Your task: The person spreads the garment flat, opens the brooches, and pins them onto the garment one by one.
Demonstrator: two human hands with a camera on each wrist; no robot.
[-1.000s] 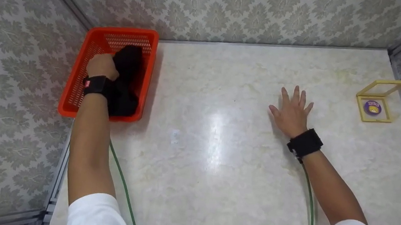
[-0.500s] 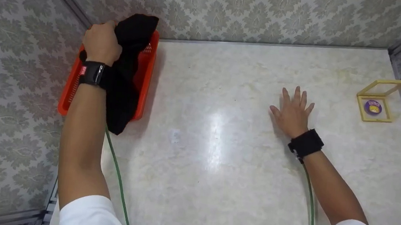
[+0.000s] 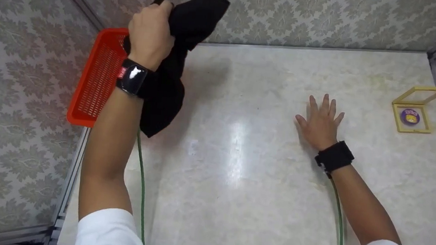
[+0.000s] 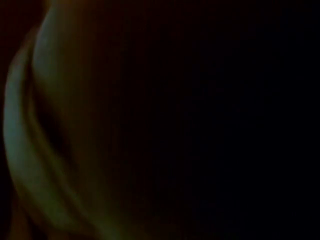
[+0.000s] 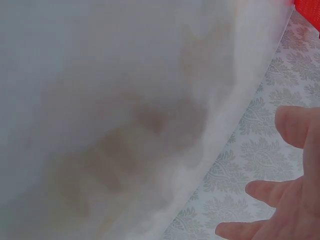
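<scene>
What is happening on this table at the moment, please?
A person's left grip holds up a bunched black cloth, which partly covers the red basket in the head view. The right grip holds nothing, its fingers spread at the tabletop. Farther right, a yellow frame stands open with a purple round piece inside.

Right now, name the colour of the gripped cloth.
The cloth is black, clearest in the head view.
</scene>
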